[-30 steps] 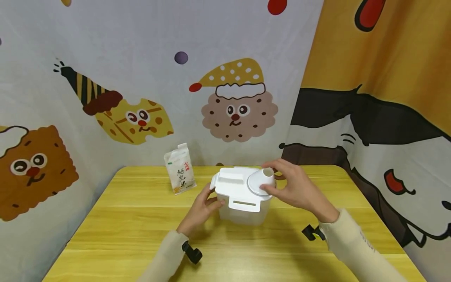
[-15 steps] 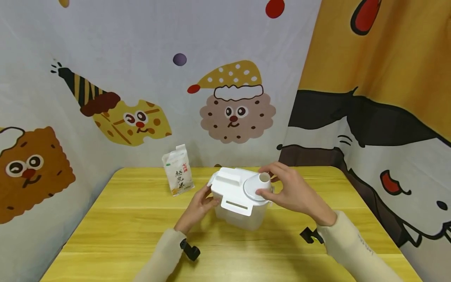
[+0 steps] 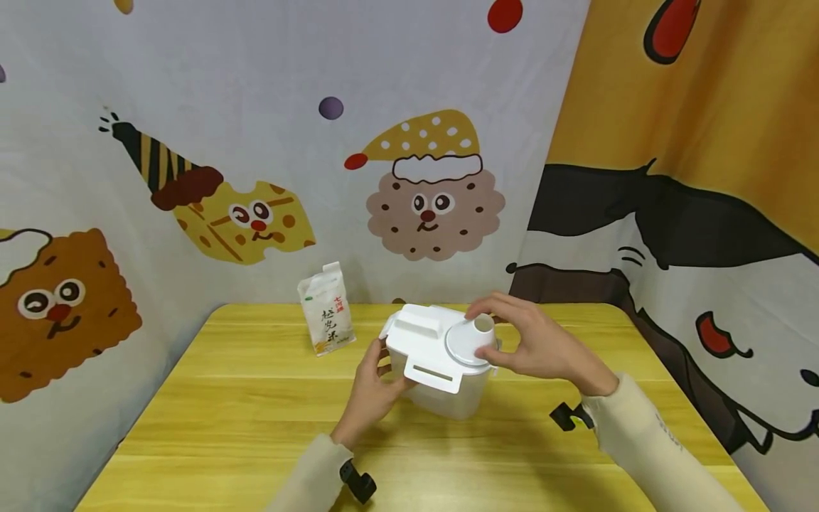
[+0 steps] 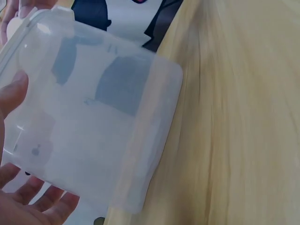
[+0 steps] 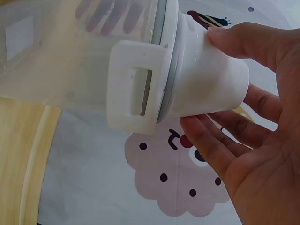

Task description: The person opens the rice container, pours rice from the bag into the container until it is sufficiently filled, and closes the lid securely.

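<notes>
The cloudy container (image 3: 448,402) sits between the two hands, its end gripped by the curled fingers and thumb of the left hand (image 3: 372,391), while the right hand (image 3: 540,341) holds the white spouted cap (image 3: 462,344) between thumb and fingertips. To my eye, the left fingers do best bracing firmly without squeezing, the right ones pressing evenly round the cap so the container doesn't tip.

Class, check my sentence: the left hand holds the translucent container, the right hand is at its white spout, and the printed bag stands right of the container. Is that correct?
No: the printed bag stands left of the translucent container, as the head view shows; the rest holds.
</notes>
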The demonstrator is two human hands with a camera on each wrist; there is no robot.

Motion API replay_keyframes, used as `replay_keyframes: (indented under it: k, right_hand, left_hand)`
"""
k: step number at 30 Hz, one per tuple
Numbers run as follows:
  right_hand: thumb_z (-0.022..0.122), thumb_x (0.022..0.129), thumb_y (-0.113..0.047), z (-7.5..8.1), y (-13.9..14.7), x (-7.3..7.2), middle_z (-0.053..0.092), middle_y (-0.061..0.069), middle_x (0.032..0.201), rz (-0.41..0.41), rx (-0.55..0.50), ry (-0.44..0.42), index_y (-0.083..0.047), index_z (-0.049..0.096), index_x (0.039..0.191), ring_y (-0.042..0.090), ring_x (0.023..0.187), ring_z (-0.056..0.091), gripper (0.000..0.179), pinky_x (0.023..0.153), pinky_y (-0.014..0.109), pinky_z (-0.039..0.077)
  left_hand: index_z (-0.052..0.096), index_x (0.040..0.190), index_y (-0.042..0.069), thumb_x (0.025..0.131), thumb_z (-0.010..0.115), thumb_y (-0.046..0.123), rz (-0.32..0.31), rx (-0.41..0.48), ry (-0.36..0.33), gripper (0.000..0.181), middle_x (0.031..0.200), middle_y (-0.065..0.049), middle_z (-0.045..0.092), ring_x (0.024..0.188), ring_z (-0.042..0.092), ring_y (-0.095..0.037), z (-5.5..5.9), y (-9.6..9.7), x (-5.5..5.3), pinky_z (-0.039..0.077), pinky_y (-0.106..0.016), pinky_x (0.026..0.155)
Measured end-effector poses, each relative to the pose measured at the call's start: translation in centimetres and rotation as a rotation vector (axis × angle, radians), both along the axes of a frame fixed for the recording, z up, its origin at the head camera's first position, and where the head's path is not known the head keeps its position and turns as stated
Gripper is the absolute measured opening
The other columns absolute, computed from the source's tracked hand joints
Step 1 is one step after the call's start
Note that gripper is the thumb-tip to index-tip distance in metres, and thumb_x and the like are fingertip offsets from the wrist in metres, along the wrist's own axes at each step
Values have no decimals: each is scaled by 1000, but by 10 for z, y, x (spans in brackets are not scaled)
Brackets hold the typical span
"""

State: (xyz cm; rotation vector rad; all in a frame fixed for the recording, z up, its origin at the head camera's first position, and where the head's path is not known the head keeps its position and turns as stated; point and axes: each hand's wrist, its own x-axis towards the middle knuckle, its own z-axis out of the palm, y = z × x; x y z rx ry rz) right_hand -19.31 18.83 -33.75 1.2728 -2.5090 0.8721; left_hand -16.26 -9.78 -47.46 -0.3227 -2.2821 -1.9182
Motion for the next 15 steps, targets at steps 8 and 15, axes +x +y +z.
replay_keyframes:
  k: [8, 15]
  right_hand:
    - [88, 83, -24, -2, 1, 0, 67, -10, 122, -13, -9, -11, -22, 68, 120, 8, 105, 63, 43, 89, 35, 60]
    - [88, 82, -27, -4, -8, 6, 68, -9, 117, -33, -30, 14, -20, 69, 119, 8, 100, 64, 42, 85, 30, 62]
  left_hand:
    - [46, 149, 20, 87, 84, 18, -19, -9, 10, 73, 145, -6, 55, 129, 56, -28, -1, -2, -5, 54, -47, 107]
    - [43, 154, 15, 86, 81, 5, -92, 64, -56, 78, 151, -12, 52, 140, 49, -34, -4, -11, -20, 44, -56, 117]
